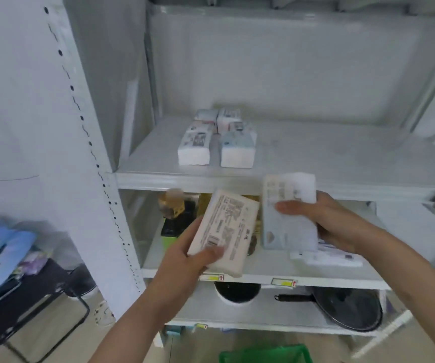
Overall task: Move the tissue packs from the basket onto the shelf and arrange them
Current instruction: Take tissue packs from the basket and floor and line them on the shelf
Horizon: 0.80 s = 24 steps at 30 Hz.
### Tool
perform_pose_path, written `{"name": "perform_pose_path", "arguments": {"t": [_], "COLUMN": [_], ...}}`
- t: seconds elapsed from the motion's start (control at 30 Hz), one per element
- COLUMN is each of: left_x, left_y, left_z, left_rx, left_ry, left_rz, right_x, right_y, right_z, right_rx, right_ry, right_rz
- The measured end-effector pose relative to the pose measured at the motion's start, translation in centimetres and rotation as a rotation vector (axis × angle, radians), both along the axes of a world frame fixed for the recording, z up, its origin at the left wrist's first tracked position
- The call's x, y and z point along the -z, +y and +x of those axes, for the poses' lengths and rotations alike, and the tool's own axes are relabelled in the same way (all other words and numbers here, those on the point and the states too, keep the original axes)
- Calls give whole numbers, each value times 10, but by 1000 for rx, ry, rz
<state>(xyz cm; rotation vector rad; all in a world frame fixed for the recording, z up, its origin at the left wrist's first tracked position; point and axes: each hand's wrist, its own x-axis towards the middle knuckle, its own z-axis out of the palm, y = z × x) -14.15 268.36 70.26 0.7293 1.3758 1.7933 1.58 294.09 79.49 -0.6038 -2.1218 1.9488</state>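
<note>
My left hand [185,260] grips a beige tissue pack [224,229] with printed text, tilted, in front of the lower shelf. My right hand [323,218] holds a pale blue and white tissue pack [287,213] upright, just below the front lip of the white shelf [329,158]. On that shelf, left of centre, several tissue packs [217,138] lie in two rows running toward the back. The green basket [266,356] shows only its rim at the bottom edge.
The shelf below holds bottles [174,205] and flat boxes [326,255]. Lower still sit a black pot [237,290] and a frying pan [347,310]. A perforated white upright [90,142] stands at left, and a dark stool with blue cloth [4,247] beyond it.
</note>
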Motion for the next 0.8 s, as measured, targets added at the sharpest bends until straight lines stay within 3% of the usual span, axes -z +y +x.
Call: {"name": "perform_pose_path", "arguments": {"t": [0.3, 0.63, 0.8], "left_x": [-85, -99, -96], "left_y": [149, 244, 258], "left_z": [9, 7, -7], "left_rx": [-177, -391, -424], "left_ry": [-59, 59, 257], "left_rz": [70, -121, -271], "right_x": [-48, -45, -38], "right_y": [126, 225, 241], "right_z": [-3, -29, -42], "right_rx": [79, 131, 198], "right_ry": [77, -14, -90], "right_rz": [-41, -90, -23]}}
